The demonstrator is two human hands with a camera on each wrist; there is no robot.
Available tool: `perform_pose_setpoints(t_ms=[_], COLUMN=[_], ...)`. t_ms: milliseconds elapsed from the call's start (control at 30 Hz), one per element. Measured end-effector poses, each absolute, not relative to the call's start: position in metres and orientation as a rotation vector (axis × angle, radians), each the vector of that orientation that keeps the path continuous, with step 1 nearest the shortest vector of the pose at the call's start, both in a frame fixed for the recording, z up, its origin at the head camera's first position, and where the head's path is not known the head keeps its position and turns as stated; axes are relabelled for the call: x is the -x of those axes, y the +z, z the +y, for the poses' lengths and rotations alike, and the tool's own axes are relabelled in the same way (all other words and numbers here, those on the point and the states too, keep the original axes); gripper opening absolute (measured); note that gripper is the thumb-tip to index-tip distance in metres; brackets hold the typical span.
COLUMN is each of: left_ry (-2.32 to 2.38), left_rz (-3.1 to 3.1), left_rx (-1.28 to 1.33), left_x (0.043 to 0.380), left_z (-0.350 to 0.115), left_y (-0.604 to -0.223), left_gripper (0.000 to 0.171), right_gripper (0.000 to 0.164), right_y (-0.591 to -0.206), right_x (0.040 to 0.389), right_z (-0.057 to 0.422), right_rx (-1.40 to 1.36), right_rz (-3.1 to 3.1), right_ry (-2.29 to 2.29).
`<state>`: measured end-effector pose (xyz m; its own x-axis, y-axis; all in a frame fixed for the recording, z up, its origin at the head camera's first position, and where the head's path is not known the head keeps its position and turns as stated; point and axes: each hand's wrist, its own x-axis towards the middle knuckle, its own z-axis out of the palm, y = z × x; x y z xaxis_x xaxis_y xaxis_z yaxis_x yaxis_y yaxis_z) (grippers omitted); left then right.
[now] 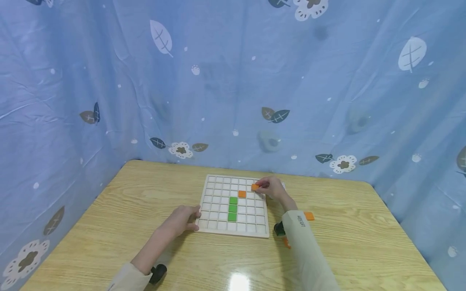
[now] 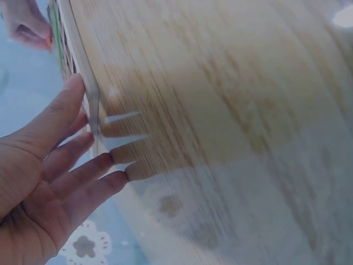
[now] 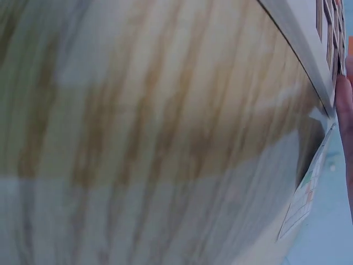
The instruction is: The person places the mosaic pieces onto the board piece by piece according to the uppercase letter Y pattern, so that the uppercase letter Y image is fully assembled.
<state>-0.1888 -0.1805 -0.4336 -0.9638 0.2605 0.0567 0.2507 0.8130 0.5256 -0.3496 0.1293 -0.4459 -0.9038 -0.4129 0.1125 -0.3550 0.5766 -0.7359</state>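
A wooden grid board [image 1: 234, 233] with white squares lies on the table. Three green tiles [image 1: 232, 208] form a column in its middle, and one orange tile [image 1: 242, 194] sits up and to the right of them. My right hand [image 1: 272, 188] pinches another orange tile [image 1: 255, 187] over the board's far right corner; whether that tile touches the board I cannot tell. At the board's near left corner, my left hand [image 1: 183, 219] touches the edge with thumb and fingers spread apart. In the left wrist view, the left hand's thumb [image 2: 69, 102] meets the board's rim.
An orange tile [image 1: 309, 216] lies on the table right of the right sleeve. Another orange piece [image 1: 287, 242] is partly hidden by that sleeve. A printed grid card [image 3: 302, 205] lies beside the board near the right hand. A blue patterned curtain [image 1: 233, 81] hangs behind the table.
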Motion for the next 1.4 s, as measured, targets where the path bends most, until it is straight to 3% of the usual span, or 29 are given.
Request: perform_pose_setpoints(t_ms=[533, 867, 1100, 1400], left_ry=[0.889, 0.892, 0.864, 0.863], left_rz=[2.949, 2.938, 2.94, 2.933], left_rx=[-0.339, -0.321, -0.325, -0.31], left_x=[0.19, 0.187, 0.19, 0.19], left_z=[-0.178, -0.177, -0.177, -0.179], left_y=[-0.438, -0.435, -0.435, -0.435], left_gripper=[0.038, 0.05, 0.043, 0.054], right_gripper=[0.02, 0.02, 0.02, 0.021], right_y=[-0.452, -0.452, -0.45, -0.447], right_x=[0.347, 0.348, 0.349, 0.349], right_z=[0.122, 0.119, 0.116, 0.111], right_rx=[0.568, 0.582, 0.575, 0.468], right_rz=[2.724, 2.721, 2.71, 2.698], right_ry=[-1.277, -1.271, -1.253, -1.234])
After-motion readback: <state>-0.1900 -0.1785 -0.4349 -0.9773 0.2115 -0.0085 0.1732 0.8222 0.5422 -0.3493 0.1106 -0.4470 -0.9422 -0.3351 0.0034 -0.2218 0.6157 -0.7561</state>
